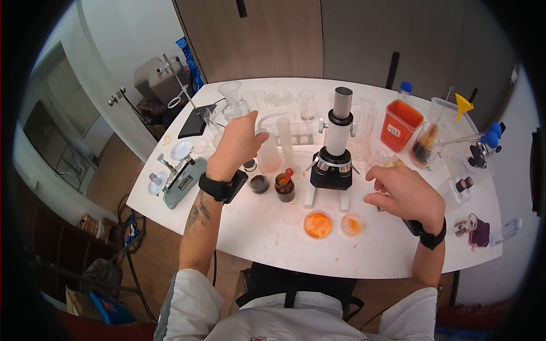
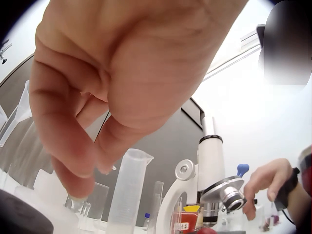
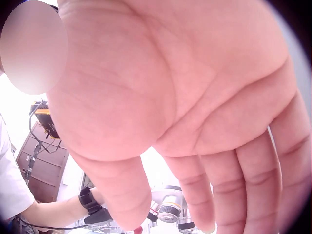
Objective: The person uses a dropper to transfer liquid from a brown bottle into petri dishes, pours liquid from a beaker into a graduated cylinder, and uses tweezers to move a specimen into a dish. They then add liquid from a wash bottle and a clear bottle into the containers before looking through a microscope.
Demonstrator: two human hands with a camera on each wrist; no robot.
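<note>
My left hand hovers over the beakers left of the microscope; in the left wrist view that hand has loosely bent fingers, with nothing visible in them. Close by stand a cloudy plastic beaker, a tall measuring cylinder, a dark-filled jar and a brown bottle with a red bulb at its mouth. To the right of the microscope is my right hand, raised above the table; its palm shows bare, fingers relaxed and spread from the thumb.
Two dishes of orange material lie before the microscope. A green balance and a ring stand are at left. Glassware lines the back. A red container, brushes in a beaker and bottles stand at right.
</note>
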